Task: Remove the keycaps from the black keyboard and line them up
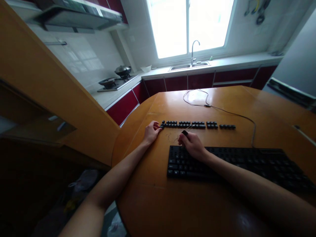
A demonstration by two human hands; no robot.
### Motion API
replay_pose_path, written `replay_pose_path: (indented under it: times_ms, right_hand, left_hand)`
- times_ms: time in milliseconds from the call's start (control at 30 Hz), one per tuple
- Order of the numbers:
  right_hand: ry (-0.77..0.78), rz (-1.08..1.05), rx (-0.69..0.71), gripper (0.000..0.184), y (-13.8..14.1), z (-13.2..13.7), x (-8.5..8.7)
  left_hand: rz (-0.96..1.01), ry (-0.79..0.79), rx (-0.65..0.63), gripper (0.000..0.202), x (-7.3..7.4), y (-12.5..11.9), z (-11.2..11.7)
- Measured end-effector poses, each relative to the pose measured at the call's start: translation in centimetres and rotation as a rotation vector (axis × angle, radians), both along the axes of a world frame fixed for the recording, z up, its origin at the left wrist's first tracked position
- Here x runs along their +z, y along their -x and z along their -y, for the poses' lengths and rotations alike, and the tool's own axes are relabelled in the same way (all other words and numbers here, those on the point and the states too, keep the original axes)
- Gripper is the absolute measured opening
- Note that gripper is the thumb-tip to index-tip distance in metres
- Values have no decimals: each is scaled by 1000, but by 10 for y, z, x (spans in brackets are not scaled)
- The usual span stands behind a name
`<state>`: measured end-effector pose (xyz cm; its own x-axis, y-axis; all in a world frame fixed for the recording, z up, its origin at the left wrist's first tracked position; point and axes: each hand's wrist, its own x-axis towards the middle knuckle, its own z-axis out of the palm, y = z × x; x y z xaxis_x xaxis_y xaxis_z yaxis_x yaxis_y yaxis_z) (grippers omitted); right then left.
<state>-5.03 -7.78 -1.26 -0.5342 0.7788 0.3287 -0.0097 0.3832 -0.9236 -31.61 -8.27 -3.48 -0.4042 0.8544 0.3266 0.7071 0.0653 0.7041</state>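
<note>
Keyboard (249,158) under right grip (194,144), black tool (184,132) inside; keycaps (184,124) at left grip (151,132).

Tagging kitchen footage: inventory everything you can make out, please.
table: 1, brown, centre
keyboard: 1, black, table
keycaps: many, black, beyond keyboard
cable: 1, dark, table
tool: 1, dark, by keycaps
stove: 1, dark, left
pans: 2, dark, stove
hood: 1, metallic, upper left
window: 1, white, back
counter: 1, white, back
sink: 1, silver, counter
tap: 1, silver, sink
cupboards: several, red, back
bowl: 1, white, counter
bags: 2+, pale, lower left
left hand: 1, bare, at keycaps
right hand: 1, bare, holding tool
</note>
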Motion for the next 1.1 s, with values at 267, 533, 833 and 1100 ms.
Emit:
replay_pose_path:
  times_ms: [267, 533, 833, 1100]
  right_hand:
    - [-242, 201, 268, 40, -7, 10, 5]
    - [-578, 334, 385, 27, -12, 10, 12]
    - [-406, 220, 357, 13, -12, 7, 8]
    - [-186, 156, 373, 20, -9, 4, 6]
  left_hand:
    - [-133, -54, 25, 38, 8, -7, 10]
    - [-113, -40, -297, 23, 27, -55, 35]
    - [-43, 125, -774, 20, 37, -77, 52]
    - [63, 222, -795, 26, 38, -71, 51]
